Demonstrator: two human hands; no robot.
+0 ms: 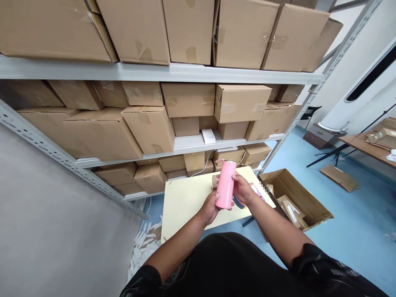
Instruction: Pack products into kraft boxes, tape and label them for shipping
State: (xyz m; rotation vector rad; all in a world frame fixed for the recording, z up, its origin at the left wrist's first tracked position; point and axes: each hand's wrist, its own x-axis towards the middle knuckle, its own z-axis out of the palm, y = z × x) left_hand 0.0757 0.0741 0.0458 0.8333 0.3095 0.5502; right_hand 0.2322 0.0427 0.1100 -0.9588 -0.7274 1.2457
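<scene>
A pink cylindrical bottle (pixel 226 183) stands upright in both my hands above a small pale yellow table (pixel 185 202). My left hand (pixel 210 208) cups its lower end from the left. Fingers of my right hand (pixel 243 189) wrap its right side near the middle. A small cardboard piece (pixel 214 181) lies on the table just behind the bottle. A colourful flat item (pixel 256 190) shows partly under my right hand.
A metal shelf rack (pixel 154 73) full of cardboard boxes fills the view ahead. An open cardboard box (pixel 297 198) sits on the blue floor right of the table. White scraps (pixel 145 243) litter the floor at left. A wooden desk (pixel 368 146) stands far right.
</scene>
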